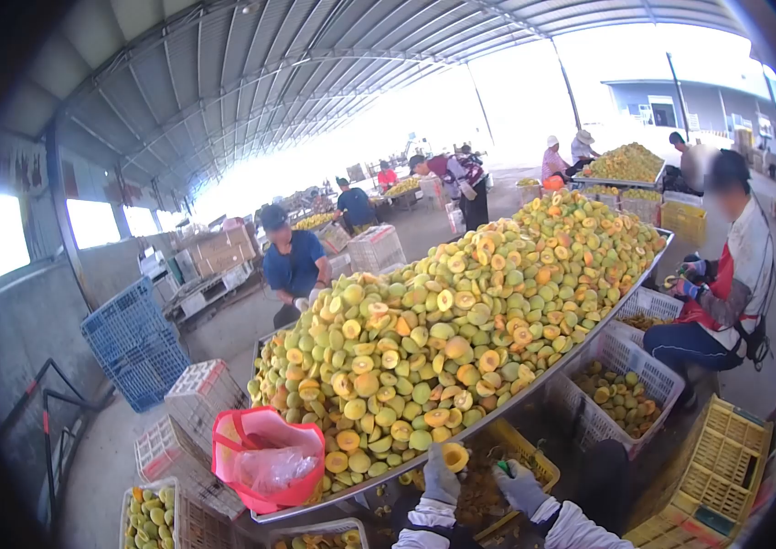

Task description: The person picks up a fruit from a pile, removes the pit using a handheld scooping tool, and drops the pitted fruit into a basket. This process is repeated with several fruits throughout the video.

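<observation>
At the near edge of a long metal table (534,382), my left hand (443,480), in a grey glove, holds a hollowed yellow peach half (454,457) with its cut side showing. To its right, my gloved right hand (523,488) is closed around a small green-handled tool (503,468); the tool's working end cannot be made out. Below both hands sits a yellow crate (545,465) with peach pieces and scraps in it. A large heap of green-yellow peaches (461,320), many of them halved, covers the table in front of me.
A pink bag (246,435) with clear plastic stands at the table's left corner. White crates of peaches (621,398) and stacked yellow crates (726,457) stand right; blue crates (136,343) stand left. One person (722,265) sits right, another (292,265) works across the table.
</observation>
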The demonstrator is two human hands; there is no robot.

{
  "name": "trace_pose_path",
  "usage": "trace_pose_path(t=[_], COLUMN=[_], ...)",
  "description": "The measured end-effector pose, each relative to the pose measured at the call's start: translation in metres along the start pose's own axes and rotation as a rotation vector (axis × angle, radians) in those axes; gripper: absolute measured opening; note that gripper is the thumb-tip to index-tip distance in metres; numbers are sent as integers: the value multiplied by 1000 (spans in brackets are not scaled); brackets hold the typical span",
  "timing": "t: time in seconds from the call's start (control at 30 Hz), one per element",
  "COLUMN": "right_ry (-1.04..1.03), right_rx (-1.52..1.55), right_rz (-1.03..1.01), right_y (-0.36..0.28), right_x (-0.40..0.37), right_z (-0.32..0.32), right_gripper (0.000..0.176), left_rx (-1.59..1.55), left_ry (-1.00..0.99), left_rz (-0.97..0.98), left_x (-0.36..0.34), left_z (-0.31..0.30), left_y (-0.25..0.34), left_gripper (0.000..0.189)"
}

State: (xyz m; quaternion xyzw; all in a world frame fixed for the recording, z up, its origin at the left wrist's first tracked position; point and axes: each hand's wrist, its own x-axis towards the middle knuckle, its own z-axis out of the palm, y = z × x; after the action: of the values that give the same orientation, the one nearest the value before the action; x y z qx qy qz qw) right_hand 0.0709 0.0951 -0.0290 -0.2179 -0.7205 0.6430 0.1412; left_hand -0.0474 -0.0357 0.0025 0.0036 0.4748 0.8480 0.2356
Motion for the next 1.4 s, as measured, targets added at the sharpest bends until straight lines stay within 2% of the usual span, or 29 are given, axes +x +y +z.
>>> trace_pose_path(t=[0.1, 0.27, 0.33, 0.43, 0.47, 0.5, 0.57, 0.6, 0.63, 0.7, 0.73, 0.77, 0.8, 0.83, 0.93, 1.0, 1.03, 1.1, 1.13, 1.17, 1.23, 1.27, 1.3, 1.33, 1.37, 1.4], right_ry=[-83, 33, -22, 23, -21, 26, 76, 69, 131, -12, 55, 139, 168, 184, 216, 509, 515, 114, 164, 155, 75, 99, 166, 145, 122, 50], right_rx=[126, 59, 97, 113, 167, 176, -9, 0, -112, 68, -3, -89, -107, -136, -127, -439, -444, 1, -67, -68, 141, 197, 234, 279, 325, 463], right_rz=[110, 9, 195, 145, 237, 251, 141, 220, 73, 327, 179, 45, -22, -89, -22, -536, -529, 195, 90, 100, 273, 176, 29, 6, -16, 58], right_y=[-10, -3, -11, 4, 8, 14, 12, 4, 11, -31, 3, 34, 30, 23, 25, 9, -7, -31, -17, -1, -27, 7, 32, 36, 31, 1], right_x=[-5, -6, -12, -7, -5, -6, -9, -14, -15, -29, -20, -12, -19, -23, -22, -35, -43, -52, -42, -40, -53, -40, -25, -23, -23, -34], right_z=[-9, -44, -58, -70, -76, -80, -83, -86, -86, -97, -83, -74, -75, -74, -70, -63, -65, -69, -60, -52, -51, -40, -28, -24, -25, -31], right_gripper=[28, 28, 26, 28, 39, 39, 43, 44, 43, 45, 45, 44, 42, 40, 46, 27, 27, 49, 49, 49, 37, 41, 32, 24, 17, 15], left_rx=[22, 187, 191, 114, 93, 135, 151, 123, 49, 103, 43, -17, -168, -115, 85, 169, 206, 276, 308, 338, 399, 421, 444, 209, 208, 5], left_ry=[18, 3, -25, -62, -82, -82, -96, -111, -144, -129, -242, -260, -267, -264, -276, -313, -336, -375, -390, -398, -389, -371, -345, -344, -304, -385], left_rz=[-1, -90, -143, -250, -263, -252, -218, -250, -323, -293, -313, -349, -336, -334, -319, -296, -278, -240, -216, -191, -127, -95, -67, -9, -18, -146], left_x=[6, 15, 20, 20, 19, 15, 19, 23, 28, 17, 27, 37, 42, 34, -9, -32, -41, -58, -66, -73, -84, -87, -91, -84, -77, -65], left_z=[-7, 20, 26, 46, 54, 62, 66, 66, 62, 77, 64, 52, 52, 58, 85, 91, 93, 95, 97, 97, 95, 92, 88, 81, 66, 52], left_y=[-9, -37, -54, -66, -66, -66, -74, -76, -77, -68, -75, -85, -99, -94, -74, -63, -58, -48, -44, -40, -38, -38, -35, -54, -57, -55], left_gripper=[59, 59, 58, 57, 57, 57, 57, 57, 56, 57, 60, 60, 61, 60, 58, 57, 57, 56, 56, 56, 55, 55, 55, 61, 61, 53])
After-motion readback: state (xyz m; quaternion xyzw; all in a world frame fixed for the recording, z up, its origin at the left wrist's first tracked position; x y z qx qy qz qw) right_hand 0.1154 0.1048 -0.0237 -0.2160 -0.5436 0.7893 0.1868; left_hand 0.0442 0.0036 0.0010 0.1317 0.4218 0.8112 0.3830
